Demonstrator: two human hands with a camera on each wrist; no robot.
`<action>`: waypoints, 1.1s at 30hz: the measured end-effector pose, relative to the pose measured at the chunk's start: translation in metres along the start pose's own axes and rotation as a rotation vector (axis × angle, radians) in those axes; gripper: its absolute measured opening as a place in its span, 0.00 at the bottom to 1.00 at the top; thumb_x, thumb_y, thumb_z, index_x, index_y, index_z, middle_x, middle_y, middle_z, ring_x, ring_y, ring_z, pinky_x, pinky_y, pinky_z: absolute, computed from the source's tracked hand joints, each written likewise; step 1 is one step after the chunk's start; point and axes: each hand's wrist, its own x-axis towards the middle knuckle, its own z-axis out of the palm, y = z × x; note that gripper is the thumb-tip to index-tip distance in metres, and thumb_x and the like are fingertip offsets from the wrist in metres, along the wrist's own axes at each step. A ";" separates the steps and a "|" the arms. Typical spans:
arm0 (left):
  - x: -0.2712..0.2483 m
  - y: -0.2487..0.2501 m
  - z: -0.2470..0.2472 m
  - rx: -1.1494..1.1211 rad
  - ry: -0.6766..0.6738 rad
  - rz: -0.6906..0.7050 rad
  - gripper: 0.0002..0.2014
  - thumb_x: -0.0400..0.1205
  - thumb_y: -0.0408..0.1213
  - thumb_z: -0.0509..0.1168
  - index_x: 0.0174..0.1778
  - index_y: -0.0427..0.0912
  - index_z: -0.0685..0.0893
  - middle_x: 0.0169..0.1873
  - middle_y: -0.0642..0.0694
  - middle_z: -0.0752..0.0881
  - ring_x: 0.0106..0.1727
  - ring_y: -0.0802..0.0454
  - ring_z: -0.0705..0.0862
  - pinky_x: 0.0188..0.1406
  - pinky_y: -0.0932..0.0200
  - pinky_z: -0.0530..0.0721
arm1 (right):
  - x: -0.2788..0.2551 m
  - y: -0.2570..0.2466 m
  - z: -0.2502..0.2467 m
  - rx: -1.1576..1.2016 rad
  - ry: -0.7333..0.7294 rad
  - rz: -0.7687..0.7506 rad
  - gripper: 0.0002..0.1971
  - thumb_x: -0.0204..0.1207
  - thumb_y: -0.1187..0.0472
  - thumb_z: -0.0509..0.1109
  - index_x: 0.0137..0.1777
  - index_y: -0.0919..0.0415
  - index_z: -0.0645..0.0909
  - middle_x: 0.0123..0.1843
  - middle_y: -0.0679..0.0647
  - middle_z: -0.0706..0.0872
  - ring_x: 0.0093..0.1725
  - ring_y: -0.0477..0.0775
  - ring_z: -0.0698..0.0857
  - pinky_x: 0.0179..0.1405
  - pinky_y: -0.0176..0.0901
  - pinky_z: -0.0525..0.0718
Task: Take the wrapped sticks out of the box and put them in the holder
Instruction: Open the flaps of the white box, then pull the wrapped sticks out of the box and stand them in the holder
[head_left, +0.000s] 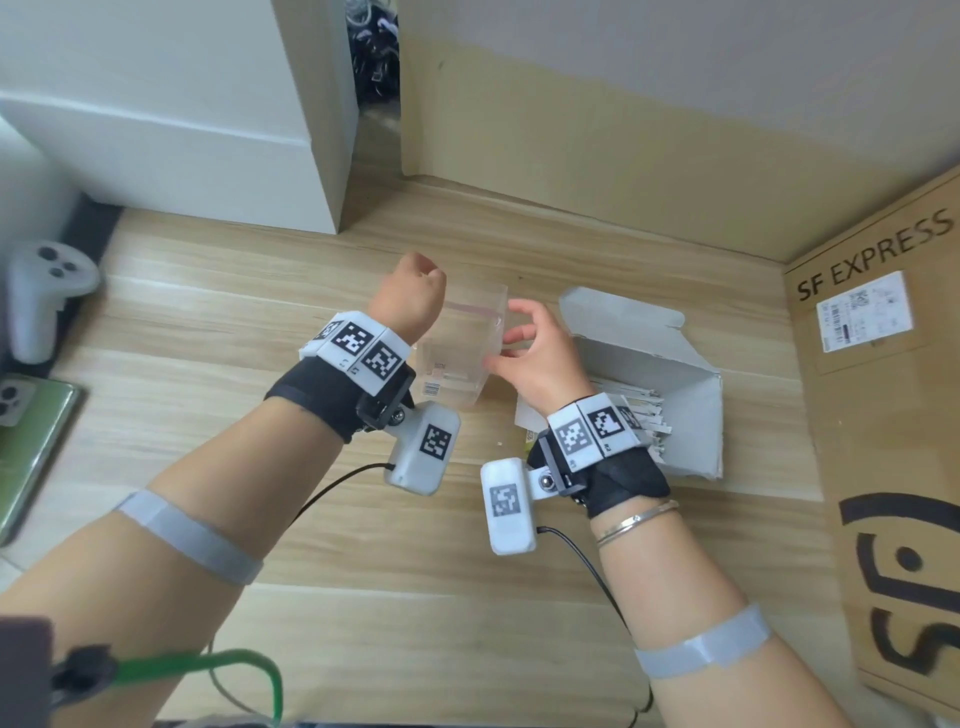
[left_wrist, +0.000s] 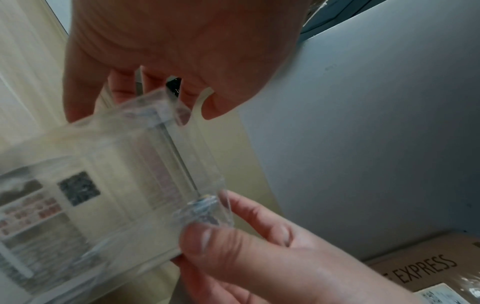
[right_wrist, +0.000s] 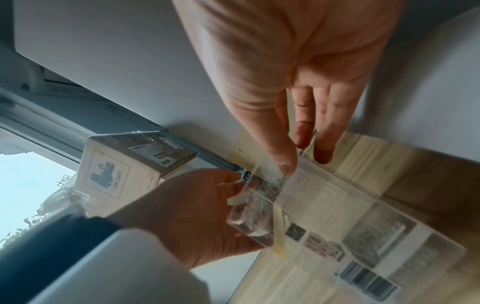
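Head view downward over desk; both wrist views close on shared holder (left_wrist: 109, 185).

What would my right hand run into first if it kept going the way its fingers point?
Probably the clear holder: the right hand already has fingertips at its near wall, pointing left across it toward the left hand.

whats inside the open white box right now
A stack of white wrapped sticks lies inside the open white box. The right hand and its wrist gear cover the near end of the stack, so the count cannot be told.
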 end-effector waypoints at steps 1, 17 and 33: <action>0.000 -0.001 0.001 0.022 0.017 0.002 0.20 0.83 0.39 0.50 0.70 0.40 0.72 0.69 0.36 0.74 0.67 0.38 0.75 0.68 0.46 0.76 | -0.001 0.001 -0.001 -0.017 -0.010 0.001 0.36 0.66 0.66 0.78 0.73 0.51 0.69 0.50 0.49 0.81 0.53 0.55 0.87 0.59 0.52 0.85; -0.026 0.042 0.040 0.189 0.032 0.329 0.15 0.81 0.34 0.56 0.61 0.43 0.81 0.69 0.38 0.71 0.72 0.41 0.70 0.72 0.56 0.66 | -0.007 0.026 -0.057 0.005 0.073 0.056 0.12 0.74 0.72 0.66 0.51 0.55 0.82 0.38 0.52 0.85 0.45 0.58 0.87 0.57 0.55 0.86; -0.038 0.057 0.110 0.354 -0.213 0.221 0.25 0.81 0.36 0.61 0.75 0.43 0.67 0.69 0.37 0.76 0.64 0.42 0.80 0.50 0.59 0.74 | -0.003 0.059 -0.111 -0.079 0.011 0.085 0.06 0.75 0.63 0.67 0.45 0.50 0.81 0.41 0.51 0.86 0.51 0.56 0.88 0.57 0.50 0.85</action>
